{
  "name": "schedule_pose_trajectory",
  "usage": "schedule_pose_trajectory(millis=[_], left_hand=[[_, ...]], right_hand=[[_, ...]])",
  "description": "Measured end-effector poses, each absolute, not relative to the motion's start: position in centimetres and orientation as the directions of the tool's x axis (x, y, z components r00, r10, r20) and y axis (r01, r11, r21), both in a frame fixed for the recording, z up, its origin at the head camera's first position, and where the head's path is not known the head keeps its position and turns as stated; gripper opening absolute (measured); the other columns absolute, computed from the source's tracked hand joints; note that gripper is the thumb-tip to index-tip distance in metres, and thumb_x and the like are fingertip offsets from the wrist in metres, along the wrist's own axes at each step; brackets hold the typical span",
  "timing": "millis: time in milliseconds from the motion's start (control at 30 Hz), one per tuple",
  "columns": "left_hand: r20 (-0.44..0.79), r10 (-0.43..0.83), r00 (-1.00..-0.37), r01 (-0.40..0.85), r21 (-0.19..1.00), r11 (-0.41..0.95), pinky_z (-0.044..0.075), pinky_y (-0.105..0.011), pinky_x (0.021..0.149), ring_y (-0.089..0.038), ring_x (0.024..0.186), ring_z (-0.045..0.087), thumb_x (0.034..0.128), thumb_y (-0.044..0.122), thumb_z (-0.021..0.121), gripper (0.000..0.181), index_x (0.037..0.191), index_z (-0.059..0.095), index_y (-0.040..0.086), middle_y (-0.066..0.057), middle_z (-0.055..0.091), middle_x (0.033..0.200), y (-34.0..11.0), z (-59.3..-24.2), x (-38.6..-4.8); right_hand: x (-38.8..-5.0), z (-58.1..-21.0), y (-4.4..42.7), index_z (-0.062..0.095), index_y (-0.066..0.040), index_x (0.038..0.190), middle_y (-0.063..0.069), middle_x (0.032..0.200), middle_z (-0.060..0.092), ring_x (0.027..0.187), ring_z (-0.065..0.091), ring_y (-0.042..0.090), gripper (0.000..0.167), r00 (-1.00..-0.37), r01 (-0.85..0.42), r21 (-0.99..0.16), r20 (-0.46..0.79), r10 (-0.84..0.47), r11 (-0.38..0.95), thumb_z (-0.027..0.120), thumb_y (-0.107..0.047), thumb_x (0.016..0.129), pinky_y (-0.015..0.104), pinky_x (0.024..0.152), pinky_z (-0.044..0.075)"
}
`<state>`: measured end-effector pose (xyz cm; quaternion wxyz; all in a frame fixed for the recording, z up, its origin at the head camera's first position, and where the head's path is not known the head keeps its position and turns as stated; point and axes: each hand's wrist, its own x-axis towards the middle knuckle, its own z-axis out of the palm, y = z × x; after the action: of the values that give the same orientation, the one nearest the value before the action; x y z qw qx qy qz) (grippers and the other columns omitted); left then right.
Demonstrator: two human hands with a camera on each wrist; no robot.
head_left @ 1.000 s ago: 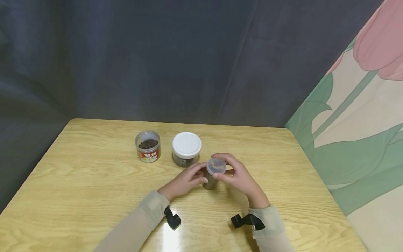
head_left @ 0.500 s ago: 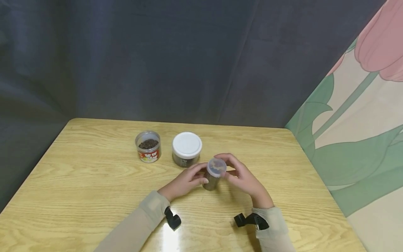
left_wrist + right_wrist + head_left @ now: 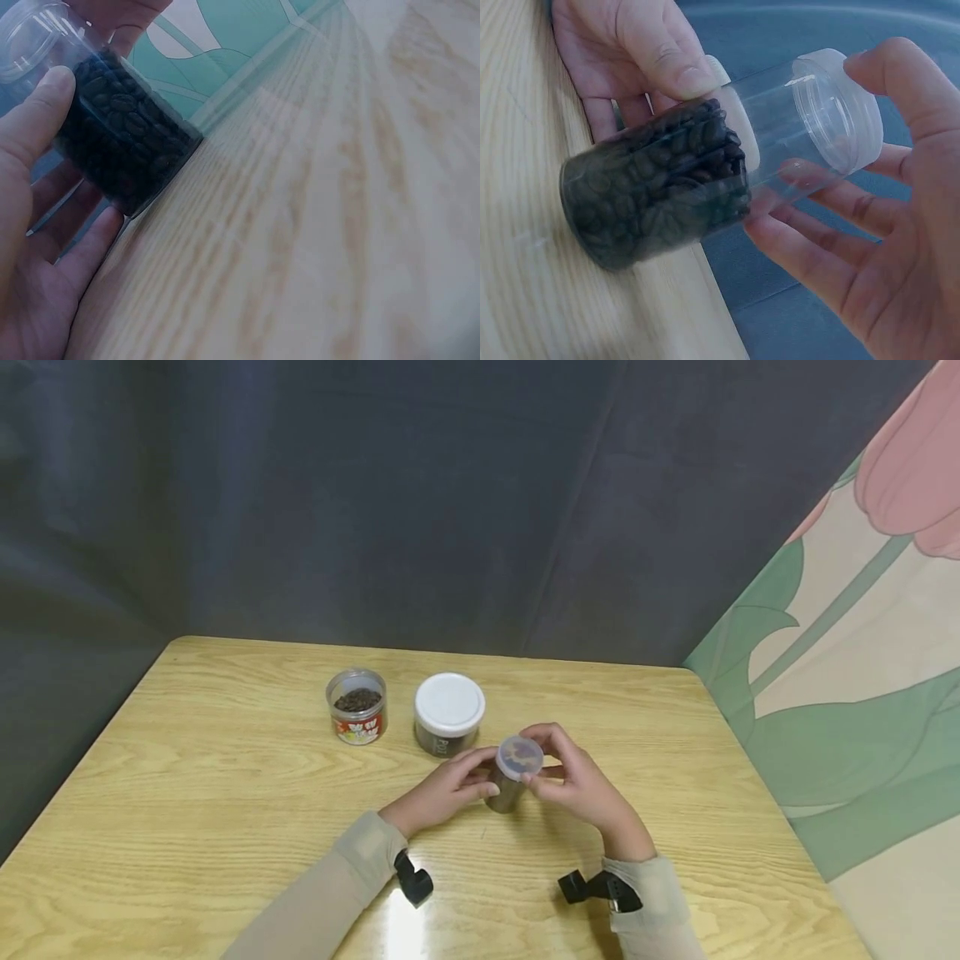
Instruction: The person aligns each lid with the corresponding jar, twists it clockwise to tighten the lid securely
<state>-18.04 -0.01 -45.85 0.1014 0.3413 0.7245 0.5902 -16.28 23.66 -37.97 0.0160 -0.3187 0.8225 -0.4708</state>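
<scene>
A clear plastic jar (image 3: 660, 180) stands on the table, more than half filled with dark coffee beans (image 3: 124, 120). My left hand (image 3: 441, 792) holds the jar's body from the left, with the thumb along its near side. On top sits a translucent lid (image 3: 520, 757), in place on the rim. My right hand (image 3: 576, 781) has thumb and forefinger on opposite sides of that lid. In the right wrist view, its other fingers (image 3: 810, 247) extend along the clear upper wall of the jar.
A wide jar with a white lid (image 3: 450, 703) stands just behind my left hand. Farther left is an open clear tub (image 3: 358, 727) with a red label and dark bits inside. A dark curtain (image 3: 390, 510) hangs behind the wooden table (image 3: 225, 760).
My right hand has shifted slightly to the right around the lid, its thumb moving from the near edge toward the right edge. The left hand keeps its hold and the jar stays put.
</scene>
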Motion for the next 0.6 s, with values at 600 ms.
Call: schedule_pose_trajectory(millis=[600], left_hand=[[0.260, 0.596, -0.760, 0.375, 0.924, 0.075, 0.044, -0.033, 0.113, -0.032, 0.138, 0.047, 0.1026, 0.013, 0.061, 0.055, 0.152, 0.042, 0.000, -0.018, 0.047, 0.150, 0.1, -46.0, -18.1]], right_hand=[[-16.6, -38.4, 24.4, 0.043, -0.005, 0.141, 0.017, 0.134, 0.053, 0.114, 0.060, 0.035, 0.062, -0.832, -0.431, -0.841, 0.230, -0.504, 0.328, 0.077, -0.003, 0.090, 0.042, 0.094, 0.058]])
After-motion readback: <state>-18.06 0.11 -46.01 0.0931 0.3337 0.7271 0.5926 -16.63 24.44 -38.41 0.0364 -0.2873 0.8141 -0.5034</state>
